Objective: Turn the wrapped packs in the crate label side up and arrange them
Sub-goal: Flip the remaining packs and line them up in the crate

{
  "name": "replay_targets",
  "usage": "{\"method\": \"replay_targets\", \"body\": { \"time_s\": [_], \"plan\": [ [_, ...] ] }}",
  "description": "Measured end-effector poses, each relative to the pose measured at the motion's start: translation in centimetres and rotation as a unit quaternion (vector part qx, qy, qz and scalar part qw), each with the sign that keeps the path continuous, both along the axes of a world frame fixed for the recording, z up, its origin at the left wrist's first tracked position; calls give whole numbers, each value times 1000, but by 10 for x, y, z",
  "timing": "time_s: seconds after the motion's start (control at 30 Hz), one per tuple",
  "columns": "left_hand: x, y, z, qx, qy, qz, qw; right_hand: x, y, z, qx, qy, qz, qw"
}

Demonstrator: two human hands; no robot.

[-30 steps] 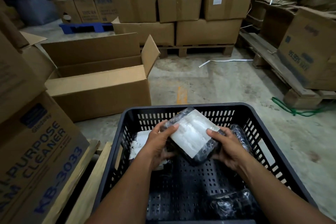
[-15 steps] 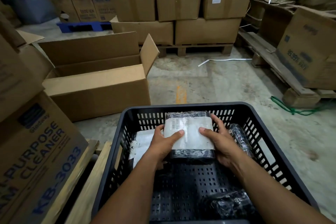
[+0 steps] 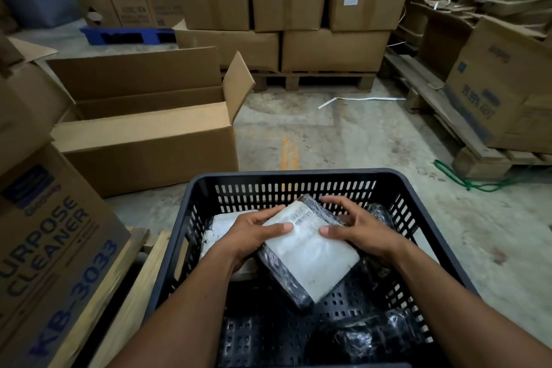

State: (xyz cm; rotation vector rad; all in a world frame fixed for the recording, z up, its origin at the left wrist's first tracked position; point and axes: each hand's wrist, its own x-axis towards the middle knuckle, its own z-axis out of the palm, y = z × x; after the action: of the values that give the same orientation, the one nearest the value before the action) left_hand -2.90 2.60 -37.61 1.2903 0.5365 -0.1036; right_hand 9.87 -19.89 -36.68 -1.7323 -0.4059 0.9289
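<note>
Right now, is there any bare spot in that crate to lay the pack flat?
Yes: the perforated floor of the crate is bare at near left, bordered by its left wall, the held pack and the dark pack at near right. The far side is crowded: a white-faced pack far left, another dark pack far right.

An open cardboard box (image 3: 143,131) sits left; stacked cartons (image 3: 286,18) rest on a wooden pallet (image 3: 313,81).
</note>
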Motion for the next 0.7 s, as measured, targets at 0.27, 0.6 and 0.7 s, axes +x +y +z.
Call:
{"method": "replay_targets", "body": {
  "time_s": [0.27, 0.6, 0.7],
  "plan": [
    [-8, 7, -27, 491, 72, 129, 859, 11, -8, -11, -6, -110, -113, 987],
    [-33, 12, -87, 670, 170, -84, 718, 4, 18, -84, -94, -94, -128, 983],
    [-34, 13, -90, 676, 168, -86, 712, 0, 31, -109, -146, -61, -95, 983]
  ]
}}
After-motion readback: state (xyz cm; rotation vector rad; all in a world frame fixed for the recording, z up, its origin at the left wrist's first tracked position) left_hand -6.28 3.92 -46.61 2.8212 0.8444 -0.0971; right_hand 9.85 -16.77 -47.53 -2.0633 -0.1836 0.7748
